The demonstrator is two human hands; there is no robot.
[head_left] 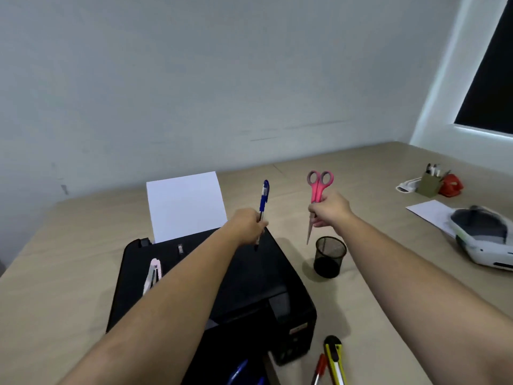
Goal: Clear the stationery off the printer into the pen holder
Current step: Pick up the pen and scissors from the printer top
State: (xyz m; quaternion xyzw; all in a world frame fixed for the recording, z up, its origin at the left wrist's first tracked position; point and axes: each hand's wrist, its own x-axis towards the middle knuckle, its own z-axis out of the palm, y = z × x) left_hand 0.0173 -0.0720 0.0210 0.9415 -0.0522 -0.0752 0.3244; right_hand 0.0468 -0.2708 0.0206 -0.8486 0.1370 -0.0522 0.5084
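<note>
On the black printer point(244, 276), a pale compass-like tool point(153, 273) lies at the left. The left hand point(247, 227) is closed around a blue pen point(263, 202), held upright above the printer's right rear edge. The right hand point(329, 208) grips pink scissors point(317, 190) upright, blades down, just above and left of the mesh pen holder point(329, 257) on the tabletop point(388, 273); this hand is nearer.

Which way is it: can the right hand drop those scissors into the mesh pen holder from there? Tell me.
Probably yes. The right hand holds the pink scissors points-down, up and left of the black mesh pen holder, whose open mouth looks unobstructed.
</note>
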